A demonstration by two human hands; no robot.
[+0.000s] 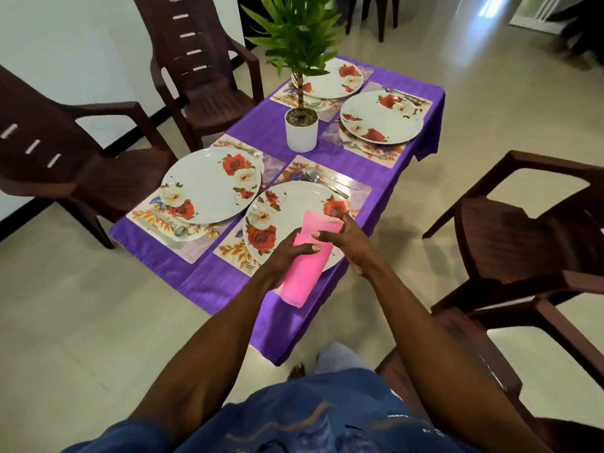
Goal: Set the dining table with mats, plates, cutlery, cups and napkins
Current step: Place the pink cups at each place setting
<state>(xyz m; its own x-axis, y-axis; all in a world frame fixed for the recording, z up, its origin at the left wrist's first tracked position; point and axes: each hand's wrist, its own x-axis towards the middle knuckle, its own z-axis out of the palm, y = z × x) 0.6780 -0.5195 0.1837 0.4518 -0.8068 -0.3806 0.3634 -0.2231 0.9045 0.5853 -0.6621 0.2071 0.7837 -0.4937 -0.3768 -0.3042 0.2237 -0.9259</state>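
plates (212, 188) on mats (157, 223), plant (300, 129) between

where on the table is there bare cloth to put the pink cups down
Bare cloth lies left of the plant pot, between the near and far mats. A thinner strip runs along the right edge by the near-right mat. The near end is bare too. The mats are crowded with plates and cutlery.

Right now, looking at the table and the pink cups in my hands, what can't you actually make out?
- Pink cups, head view: the left hand and right hand cover the stack; the count is unclear.
- Nearest plate: its near edge is hidden behind hands and cups.
- Far plate: partly screened by the potted plant.
- Cutlery at the far right setting: too small to identify pieces.
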